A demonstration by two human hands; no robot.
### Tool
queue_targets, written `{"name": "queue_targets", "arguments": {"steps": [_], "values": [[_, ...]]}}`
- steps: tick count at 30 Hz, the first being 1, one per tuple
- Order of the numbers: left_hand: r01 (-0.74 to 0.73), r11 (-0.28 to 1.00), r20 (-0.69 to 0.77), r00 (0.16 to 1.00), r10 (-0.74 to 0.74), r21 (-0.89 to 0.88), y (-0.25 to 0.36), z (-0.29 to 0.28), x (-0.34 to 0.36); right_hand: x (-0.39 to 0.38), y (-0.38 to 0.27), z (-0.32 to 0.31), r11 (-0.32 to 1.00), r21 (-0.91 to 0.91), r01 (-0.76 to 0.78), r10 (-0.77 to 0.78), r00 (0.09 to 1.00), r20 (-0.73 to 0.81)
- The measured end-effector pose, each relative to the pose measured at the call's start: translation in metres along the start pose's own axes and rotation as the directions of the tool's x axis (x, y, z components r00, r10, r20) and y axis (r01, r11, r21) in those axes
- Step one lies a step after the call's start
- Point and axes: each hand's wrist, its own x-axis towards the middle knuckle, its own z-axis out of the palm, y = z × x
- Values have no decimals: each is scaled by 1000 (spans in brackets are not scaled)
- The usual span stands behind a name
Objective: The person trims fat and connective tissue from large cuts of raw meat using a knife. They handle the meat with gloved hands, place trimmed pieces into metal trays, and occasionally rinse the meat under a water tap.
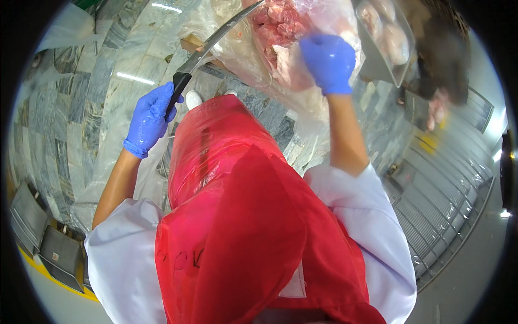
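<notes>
My left hand (pixel 151 116), in a blue glove, is closed around the black handle of a long curved knife (pixel 216 39). The blade points up and to the right, and its tip reaches the edge of a mass of pinkish-red raw meat (pixel 278 27). Clear plastic film (pixel 237 46) lies under and around the meat. My right hand (pixel 328 62), gloved in blue too, is curled into a fist at the meat's right side, over pale, whitish material. Its fingers face away, hiding whatever they grip.
A grey tray (pixel 398 75) with pale, rounded raw pieces (pixel 395 43) stands right of the meat. Farther right are a blurred dark shape (pixel 445 59) and a metal wire rack (pixel 440 208). Grey bins (pixel 62 256) line the lower left. Stone-like tiles (pixel 70 124) cover the floor.
</notes>
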Motion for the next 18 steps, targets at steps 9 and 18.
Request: {"name": "queue_targets", "arguments": {"steps": [9,18], "values": [[-60,996,-3,998,60,64,-3,0,-3,29,10,-25,926,342,-159,69,963,262],[-251,790,-105,924,369,560,-6,-8,-7,-15,15,-37,897,440,48,-122,983,140]]}}
